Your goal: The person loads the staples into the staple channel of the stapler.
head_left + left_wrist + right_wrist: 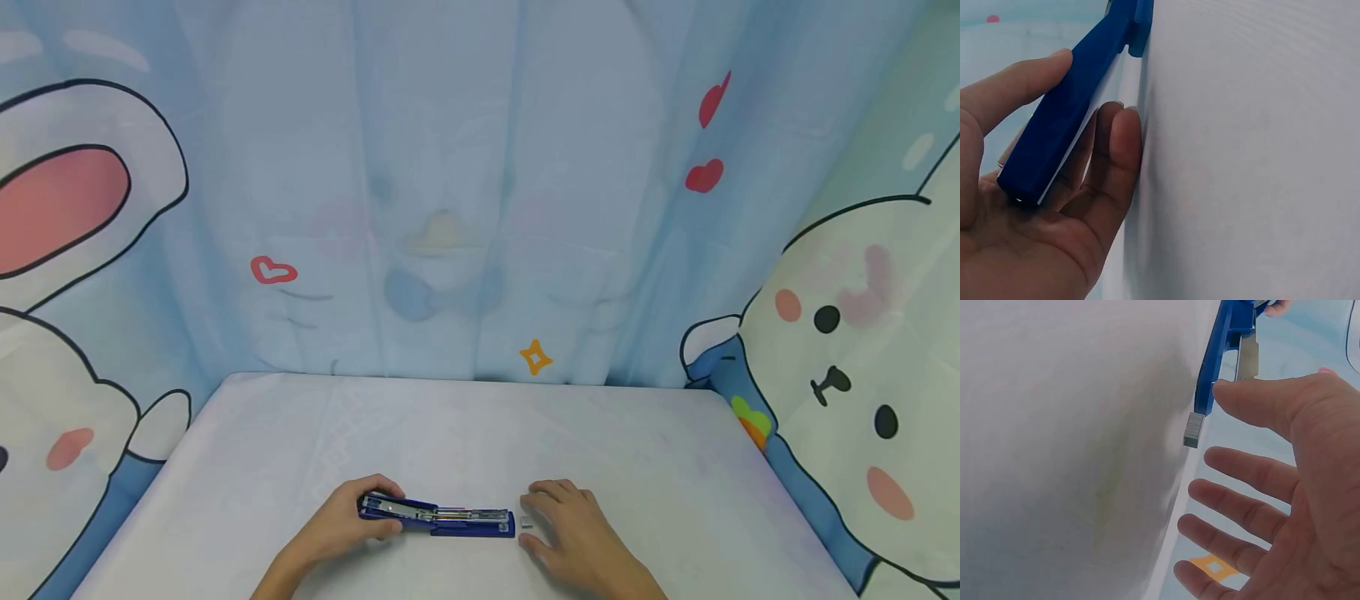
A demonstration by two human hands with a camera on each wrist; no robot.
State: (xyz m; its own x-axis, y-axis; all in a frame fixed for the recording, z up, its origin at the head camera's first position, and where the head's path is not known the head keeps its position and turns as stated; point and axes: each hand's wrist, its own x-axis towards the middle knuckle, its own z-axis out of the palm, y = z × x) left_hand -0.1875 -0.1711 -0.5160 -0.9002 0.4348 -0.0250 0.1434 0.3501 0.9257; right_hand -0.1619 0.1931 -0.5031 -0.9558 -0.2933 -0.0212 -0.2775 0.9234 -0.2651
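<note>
A blue stapler [472, 528] lies folded open on the table, its metal staple channel and inner parts facing up. My left hand [348, 523] pinches the raised left end between thumb and fingers. In the left wrist view the thumb rests along the blue cover [1063, 128], and the other fingers curl beneath. A short strip of staples [1194, 429] sits on the table just off the stapler's right end. Around that strip my right hand [576, 533] is spread, thumb on the near side and fingers beyond. Its fingertips appear apart from the strip.
A white cloth covers the table [375, 433]. Behind it hangs a light blue curtain [442, 125] printed with cartoon animals, hearts and a star. The table's far edge meets the curtain, and printed figures flank both sides.
</note>
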